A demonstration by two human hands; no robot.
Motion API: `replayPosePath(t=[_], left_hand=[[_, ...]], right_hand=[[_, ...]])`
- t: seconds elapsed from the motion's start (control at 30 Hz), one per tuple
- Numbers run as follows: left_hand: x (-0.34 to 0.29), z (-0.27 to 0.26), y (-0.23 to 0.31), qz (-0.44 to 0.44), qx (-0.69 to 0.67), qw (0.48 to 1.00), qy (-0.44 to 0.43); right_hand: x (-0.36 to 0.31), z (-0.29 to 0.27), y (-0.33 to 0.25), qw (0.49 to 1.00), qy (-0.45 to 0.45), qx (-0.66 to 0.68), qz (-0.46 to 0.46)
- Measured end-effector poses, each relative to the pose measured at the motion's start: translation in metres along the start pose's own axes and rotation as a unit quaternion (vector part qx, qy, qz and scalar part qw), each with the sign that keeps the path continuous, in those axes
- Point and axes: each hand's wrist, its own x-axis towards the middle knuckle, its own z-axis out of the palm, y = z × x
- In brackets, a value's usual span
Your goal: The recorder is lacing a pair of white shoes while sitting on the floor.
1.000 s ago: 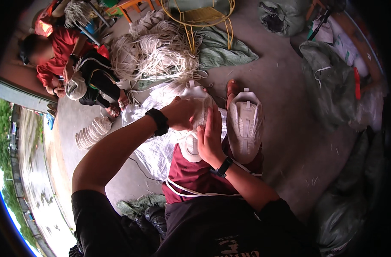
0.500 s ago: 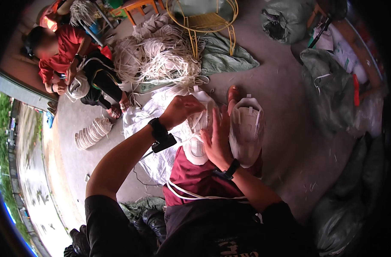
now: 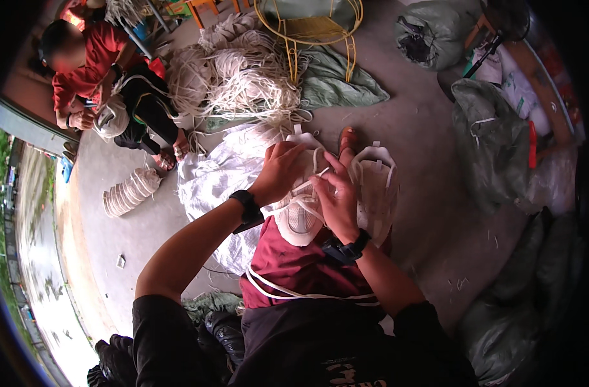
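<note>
On my lap lies a pale sneaker (image 3: 299, 222), its toe toward me, with a white shoelace (image 3: 293, 200) loosely crossing its front. My left hand (image 3: 278, 174) is bent over the shoe's left side near the lace holes; its fingertips are partly hidden, so what they grip does not show. Thumb and fingers of my right hand (image 3: 339, 201) pinch the shoelace above the right side of the shoe. Just to the right, a matching sneaker (image 3: 376, 193) rests beside it, with no lace visible across its front.
A large heap of white laces (image 3: 249, 80) lies ahead, beside a yellow round-framed chair (image 3: 314, 29). A person in red (image 3: 94, 58) sits at the far left near a coiled lace bundle (image 3: 132, 192). Green-grey sacks (image 3: 491, 138) line the right side.
My right hand has gone from lying along the shoe's side to pinching the shoelace. Lace strands now show across the shoe's front. My left hand stays curled over the shoe.
</note>
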Motion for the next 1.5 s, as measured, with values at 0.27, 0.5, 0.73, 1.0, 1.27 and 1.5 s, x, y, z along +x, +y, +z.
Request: replayPosePath(t=[0.27, 0.5, 0.73, 1.0, 1.27, 1.5], left_hand=[[-0.007, -0.010, -0.004, 0.006, -0.004, 0.999, -0.034], [-0.018, -0.012, -0.016, 0.004, 0.008, 0.999, -0.038], [-0.010, -0.003, -0.013, -0.004, -0.008, 0.999, -0.051], [0.006, -0.025, 0.003, 0.001, -0.080, 0.984, -0.159], [-0.014, -0.034, 0.016, -0.062, 0.014, 0.996, 0.069], [-0.056, -0.039, 0.029, -0.400, -0.204, 0.868, -0.210]], right_hand=[[0.032, -0.117, -0.007, 0.970, 0.122, 0.167, 0.128], [0.037, -0.334, 0.096, 0.914, 0.365, 0.118, 0.136], [0.006, -0.411, 0.120, 0.879, 0.444, 0.101, 0.142], [0.024, -0.166, -0.009, 0.971, -0.011, 0.197, 0.135], [0.021, -0.059, 0.011, 0.970, -0.183, -0.120, 0.101], [0.023, -0.051, 0.022, 0.966, -0.187, -0.176, 0.032]])
